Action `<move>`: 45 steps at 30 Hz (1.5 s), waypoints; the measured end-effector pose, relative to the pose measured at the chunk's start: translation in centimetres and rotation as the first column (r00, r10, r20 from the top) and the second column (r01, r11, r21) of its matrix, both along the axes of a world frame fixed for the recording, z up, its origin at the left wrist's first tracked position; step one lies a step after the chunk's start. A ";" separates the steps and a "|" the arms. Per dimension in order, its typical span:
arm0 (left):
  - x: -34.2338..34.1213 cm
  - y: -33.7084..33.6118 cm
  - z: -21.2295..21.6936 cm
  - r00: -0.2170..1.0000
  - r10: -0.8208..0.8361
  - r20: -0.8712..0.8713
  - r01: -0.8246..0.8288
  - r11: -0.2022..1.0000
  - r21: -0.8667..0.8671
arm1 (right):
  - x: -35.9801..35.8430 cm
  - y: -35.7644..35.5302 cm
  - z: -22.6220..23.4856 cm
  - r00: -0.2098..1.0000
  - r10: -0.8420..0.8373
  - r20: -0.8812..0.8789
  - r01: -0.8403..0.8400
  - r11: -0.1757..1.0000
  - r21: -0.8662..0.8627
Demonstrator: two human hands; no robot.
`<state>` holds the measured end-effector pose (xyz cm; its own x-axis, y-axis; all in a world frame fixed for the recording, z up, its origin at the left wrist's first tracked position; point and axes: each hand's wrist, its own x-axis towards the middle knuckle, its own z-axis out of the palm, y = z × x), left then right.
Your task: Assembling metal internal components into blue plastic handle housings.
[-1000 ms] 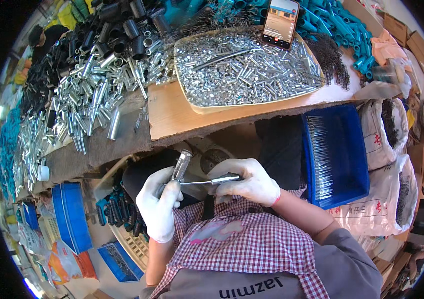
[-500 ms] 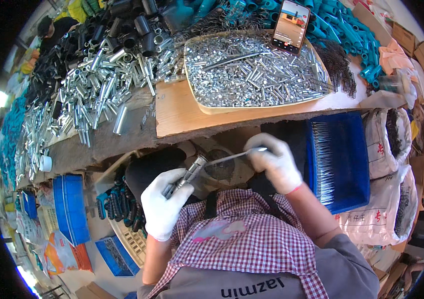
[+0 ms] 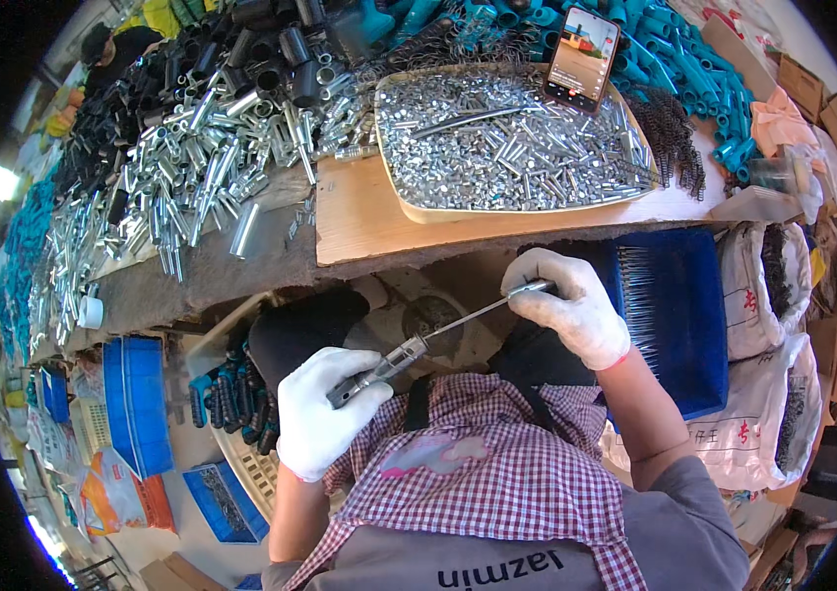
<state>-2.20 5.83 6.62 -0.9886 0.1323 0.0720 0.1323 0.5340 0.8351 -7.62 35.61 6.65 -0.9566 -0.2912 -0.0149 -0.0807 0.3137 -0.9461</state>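
Note:
In a white glove, my left hand (image 3: pixel 312 419) is closed around a grey metal cylinder (image 3: pixel 394 361), which tilts up to the right. My right hand (image 3: pixel 576 313), also gloved, pinches the thicker metal end of a thin rod (image 3: pixel 473 314). The rod slants down-left, and its lower end meets the mouth of the cylinder; whether it sits inside I cannot tell. Both hands are above my lap, in front of the table edge. Just right of my right hand stands a blue bin (image 3: pixel 699 364) with many similar thin rods.
On the table, a cream tray (image 3: pixel 428 215) holds small metal pieces, with a phone (image 3: pixel 581 59) propped on its far rim. Piled metal tubes (image 3: pixel 177 187), black sleeves (image 3: pixel 290 59) and teal parts (image 3: pixel 675 59) surround it. White sacks (image 3: pixel 758 394) stand at right, blue crates (image 3: pixel 135 404) at left.
My right hand has moved right and turned, keeping the rod's thick end. My left hand and the cylinder have shifted slightly, with the cylinder's mouth now lower and further right.

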 end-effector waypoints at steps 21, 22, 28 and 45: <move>-0.3 1.0 -0.3 0.990 -0.124 -0.067 0.120 0.991 -0.056 | 0.7 -2.7 -0.2 0.974 0.175 0.143 -0.167 0.983 -0.072; -0.3 1.1 -0.3 0.988 -0.137 -0.076 0.133 0.990 -0.051 | 0.7 -2.7 -0.5 0.972 0.197 0.130 -0.188 0.979 -0.082; -0.5 1.2 -0.7 0.983 -0.170 -0.068 0.171 0.985 0.019 | 1.7 -4.4 -1.2 0.971 0.238 0.020 -0.238 0.971 -0.010; -0.3 1.6 -0.8 0.980 -0.171 -0.104 0.168 0.985 -0.041 | 2.8 -4.6 -3.9 0.848 0.333 0.412 0.061 0.711 -0.700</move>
